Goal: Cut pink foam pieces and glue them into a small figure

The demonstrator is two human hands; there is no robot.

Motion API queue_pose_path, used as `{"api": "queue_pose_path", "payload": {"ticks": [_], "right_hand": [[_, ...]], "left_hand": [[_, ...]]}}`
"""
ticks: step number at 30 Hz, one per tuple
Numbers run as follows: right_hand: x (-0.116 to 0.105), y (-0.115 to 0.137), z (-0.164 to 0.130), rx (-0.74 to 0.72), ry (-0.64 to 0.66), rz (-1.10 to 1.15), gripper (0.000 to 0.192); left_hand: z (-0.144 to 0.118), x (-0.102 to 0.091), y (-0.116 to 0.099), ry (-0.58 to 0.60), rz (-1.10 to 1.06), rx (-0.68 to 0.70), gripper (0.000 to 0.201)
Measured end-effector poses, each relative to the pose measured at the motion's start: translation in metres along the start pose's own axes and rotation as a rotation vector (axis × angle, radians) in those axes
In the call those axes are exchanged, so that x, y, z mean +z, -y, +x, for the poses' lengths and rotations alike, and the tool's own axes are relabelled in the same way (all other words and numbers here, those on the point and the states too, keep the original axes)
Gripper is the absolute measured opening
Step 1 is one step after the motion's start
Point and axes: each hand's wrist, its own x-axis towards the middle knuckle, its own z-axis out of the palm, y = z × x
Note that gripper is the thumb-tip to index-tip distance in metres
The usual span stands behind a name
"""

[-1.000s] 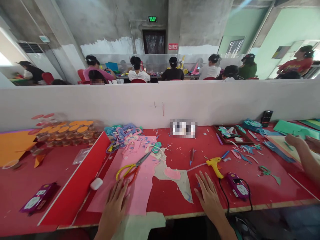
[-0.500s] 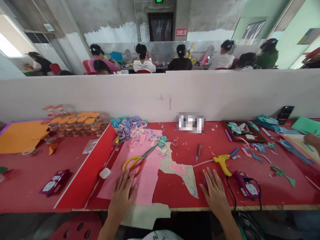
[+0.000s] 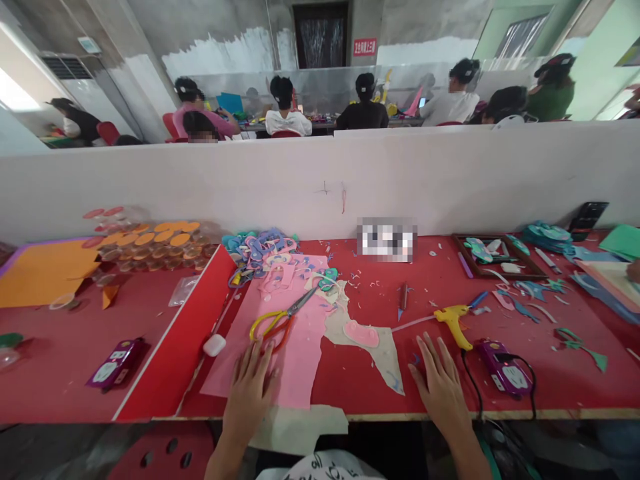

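Note:
My left hand [image 3: 251,383] lies flat, fingers outstretched, on the pink foam sheet [image 3: 295,367]. Its fingertips are close to the handles of the scissors [image 3: 286,319], which have one yellow and one orange grip; whether they touch I cannot tell. My right hand [image 3: 439,380] rests palm down on the red tabletop with its fingers spread, holding nothing. Just beyond it lies a yellow glue gun [image 3: 451,323] with a glue stick in its back. Between my hands, a pink foam cutout [image 3: 361,333] sits on a cream foam offcut [image 3: 385,367].
Foam scraps [image 3: 265,250] pile up at the back left. A craft knife [image 3: 403,301] and a dark-framed tray [image 3: 537,272] lie toward the right. A red board [image 3: 175,347] divides the table, with orange-lidded cups [image 3: 150,247] beyond it. Several people sit behind the white partition [image 3: 280,173].
The view has tilted slightly down and shifted a little, so the table items appear displaced to the right. Both hands stay flat on the table, and the items between them keep their places.

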Motion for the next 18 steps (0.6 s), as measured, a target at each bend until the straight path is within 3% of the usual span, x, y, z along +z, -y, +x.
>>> {"api": "queue_pose_path", "payload": {"ticks": [8, 18], "right_hand": [[-0.0032, -0.0003, 0.0013, 0.02, -0.009, 0.049, 0.063], [0.0005, -0.0034, 0.0015, 0.08, -0.012, 0.075, 0.057]], "left_hand": [[-0.0034, 0.0013, -0.0011, 0.046, 0.016, -0.038, 0.066], [0.0033, -0.0063, -0.0034, 0.022, -0.12, -0.016, 0.069]]}}
